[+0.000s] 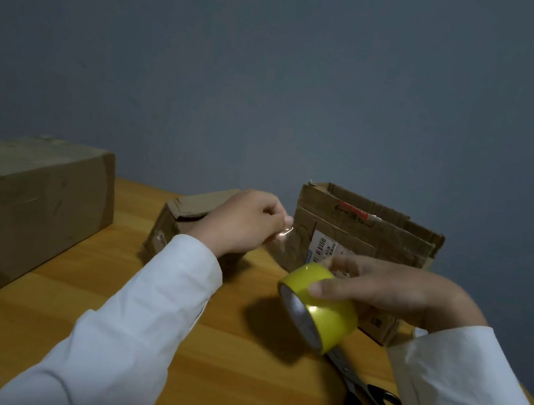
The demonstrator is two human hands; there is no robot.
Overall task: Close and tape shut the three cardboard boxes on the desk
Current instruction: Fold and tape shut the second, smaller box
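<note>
A: Where is your tape?

B: Your right hand [380,288] grips the yellow roll of packing tape [319,307] above the wooden desk [236,362], thumb curled over its face. Your left hand [245,221] pinches the clear pulled-out tape strip [282,239] at ten o'clock from the roll.

A: And your boxes?

B: The large closed brown cardboard box [24,209] sits at nine o'clock. The small brown cardboard box [184,221] lies at twelve, partly behind your left hand, its flaps down. The tall open cardboard box with a white barcode label [358,229] stands at one o'clock, flaps up.

A: Anything else?

B: Black-handled steel scissors [368,402] lie on the desk at five o'clock, just beneath the roll.
</note>
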